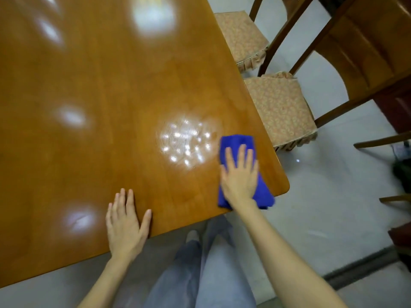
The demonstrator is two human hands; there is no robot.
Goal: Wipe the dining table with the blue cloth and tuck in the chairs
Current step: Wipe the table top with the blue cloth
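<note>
A glossy brown dining table (100, 96) fills most of the view. The folded blue cloth (236, 141) lies near the table's near right corner. My right hand (240, 174) presses flat on the cloth with straight, spread fingers. My left hand (125, 223) rests flat on the bare wood by the near edge, to the left of the cloth. Two wooden chairs with patterned seat cushions, one nearer (280, 110) and one farther (242, 38), stand along the table's right side, their seats partly out from under it.
Light grey floor (322, 207) lies right of and below the table. Another chair's dark wooden parts (382, 141) show at the right edge. My legs in grey trousers (200, 274) stand at the near table edge. Bright lamp reflections dot the tabletop.
</note>
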